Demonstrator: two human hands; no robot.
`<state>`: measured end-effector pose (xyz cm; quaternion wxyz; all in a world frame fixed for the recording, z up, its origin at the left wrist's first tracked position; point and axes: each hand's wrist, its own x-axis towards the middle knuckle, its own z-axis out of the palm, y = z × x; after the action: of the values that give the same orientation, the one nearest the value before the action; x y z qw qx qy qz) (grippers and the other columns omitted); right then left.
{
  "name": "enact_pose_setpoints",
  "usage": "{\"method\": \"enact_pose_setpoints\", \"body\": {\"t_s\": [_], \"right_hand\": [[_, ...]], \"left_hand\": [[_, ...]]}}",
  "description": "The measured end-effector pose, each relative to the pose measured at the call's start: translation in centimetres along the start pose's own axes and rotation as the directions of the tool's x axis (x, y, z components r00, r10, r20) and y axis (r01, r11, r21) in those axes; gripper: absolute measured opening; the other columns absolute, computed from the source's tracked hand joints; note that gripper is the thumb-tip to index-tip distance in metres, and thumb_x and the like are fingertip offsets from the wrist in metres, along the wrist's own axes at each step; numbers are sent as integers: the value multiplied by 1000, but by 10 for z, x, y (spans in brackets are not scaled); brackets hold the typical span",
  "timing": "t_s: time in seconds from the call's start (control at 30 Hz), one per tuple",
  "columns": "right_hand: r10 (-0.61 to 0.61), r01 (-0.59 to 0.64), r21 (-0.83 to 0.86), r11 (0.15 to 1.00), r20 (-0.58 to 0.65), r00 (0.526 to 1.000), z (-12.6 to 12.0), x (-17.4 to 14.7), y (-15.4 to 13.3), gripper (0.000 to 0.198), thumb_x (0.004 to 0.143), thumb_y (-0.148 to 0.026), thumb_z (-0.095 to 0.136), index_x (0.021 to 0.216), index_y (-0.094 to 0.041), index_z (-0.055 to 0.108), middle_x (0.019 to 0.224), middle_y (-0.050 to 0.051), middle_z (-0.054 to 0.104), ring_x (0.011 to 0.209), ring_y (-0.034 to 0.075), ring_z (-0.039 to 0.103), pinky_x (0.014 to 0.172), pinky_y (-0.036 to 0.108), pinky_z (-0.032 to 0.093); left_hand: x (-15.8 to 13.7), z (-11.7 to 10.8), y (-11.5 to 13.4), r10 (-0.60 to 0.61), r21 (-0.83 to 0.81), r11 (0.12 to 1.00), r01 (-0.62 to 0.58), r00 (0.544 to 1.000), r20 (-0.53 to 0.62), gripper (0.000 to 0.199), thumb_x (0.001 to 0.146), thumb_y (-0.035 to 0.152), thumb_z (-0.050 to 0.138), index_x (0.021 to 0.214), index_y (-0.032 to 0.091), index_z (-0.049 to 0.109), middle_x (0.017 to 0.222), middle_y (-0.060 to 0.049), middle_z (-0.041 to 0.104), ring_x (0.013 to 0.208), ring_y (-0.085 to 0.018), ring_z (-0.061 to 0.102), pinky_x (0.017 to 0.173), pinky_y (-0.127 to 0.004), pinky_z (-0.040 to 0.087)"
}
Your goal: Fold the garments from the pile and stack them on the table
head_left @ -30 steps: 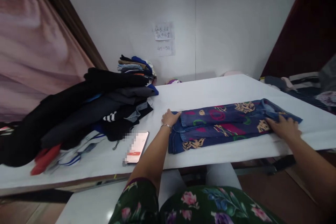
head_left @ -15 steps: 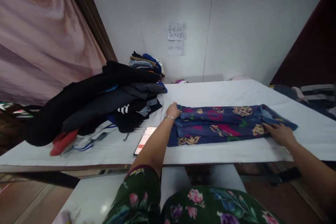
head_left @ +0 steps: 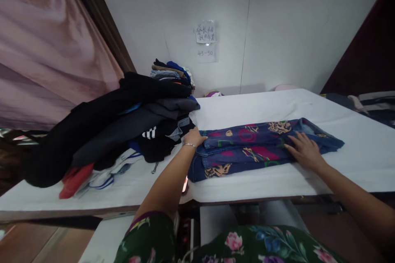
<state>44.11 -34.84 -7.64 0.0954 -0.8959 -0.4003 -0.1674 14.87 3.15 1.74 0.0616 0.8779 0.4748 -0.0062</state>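
Note:
A long folded blue denim garment (head_left: 247, 144), printed with magenta, green and tan figures, lies across the white-covered table in front of me. My left hand (head_left: 194, 136), with a bracelet at the wrist, grips its left end, thumb on top; the other fingertips are partly hidden. On the right part of the cloth my right hand (head_left: 305, 151) rests flat, fingers spread. The garment's right end tapers off beyond that hand. Only a lit sliver of a phone (head_left: 185, 185) shows beside my left forearm.
A heap of dark clothes (head_left: 123, 119) with red and white pieces covers the table's left side. Behind it stands a folded stack (head_left: 171, 72). Handwritten paper signs (head_left: 206, 41) hang on the wall. More clothes (head_left: 367, 104) lie at the far right.
The garment has shifted left with my left hand at its end. My right hand has moved left along it and its fingers are now spread. The phone is now mostly hidden.

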Motion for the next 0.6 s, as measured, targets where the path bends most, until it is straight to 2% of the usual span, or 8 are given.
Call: {"method": "enact_pose_setpoints", "body": {"t_s": [0.1,0.17,0.23,0.3,0.37,0.43,0.5,0.6], "right_hand": [[-83,83,12,997,91,992,13,1,-31,59,92,-54,29,139,-24,48,149,12,42,138,33,34,104,59,34],[-90,89,11,996,123,988,21,-2,-39,60,92,-53,28,142,-24,45,148,11,45,138,32,36,105,59,33],[-83,82,11,997,123,989,27,-5,-38,62,92,-53,27,143,-23,44,148,11,44,138,32,35,107,58,31],[-74,72,17,997,129,989,29,-7,-36,63,92,-54,26,144,-23,44,149,10,43,140,31,34,109,56,28],[-50,49,15,999,146,988,27,-8,-34,64,91,-56,25,144,-23,44,150,9,42,140,30,32,111,55,26],[-34,33,4,999,165,986,25,-8,-35,65,90,-56,26,144,-23,44,150,9,42,141,29,32,111,54,25],[-33,35,-10,999,177,984,22,-7,-37,64,90,-54,27,144,-24,43,150,9,42,140,28,33,111,54,26],[-42,48,-29,998,184,982,19,-7,-41,62,90,-52,28,144,-25,42,150,8,42,139,27,35,111,54,27]], "left_hand": [[-4,-19,9,103,184,979,-85,991,-89,64,83,61,54,128,16,51,130,-20,54,118,-36,51,95,-52,40],[-6,-25,19,276,192,947,-256,957,-87,60,88,63,43,127,18,53,133,-18,52,122,-34,48,100,-53,36],[-8,-23,31,460,118,883,-454,887,-31,60,90,65,36,128,22,52,140,-15,48,126,-31,45,104,-50,34],[-11,-12,42,585,31,810,-586,810,40,62,89,66,36,134,25,48,149,-12,40,134,-31,37,108,-50,30],[-13,3,51,642,-29,764,-644,756,124,68,86,67,41,140,27,43,155,-11,31,140,-34,28,111,-57,24],[-15,16,55,653,-66,752,-656,726,217,72,85,67,44,144,28,39,158,-12,25,143,-38,21,110,-66,18],[-15,25,54,642,-77,756,-650,716,273,73,85,67,42,146,28,37,160,-12,21,144,-40,16,108,-71,14],[-14,31,50,648,-90,752,-653,707,284,75,86,68,38,149,28,33,161,-11,16,146,-40,11,108,-72,11]]}}
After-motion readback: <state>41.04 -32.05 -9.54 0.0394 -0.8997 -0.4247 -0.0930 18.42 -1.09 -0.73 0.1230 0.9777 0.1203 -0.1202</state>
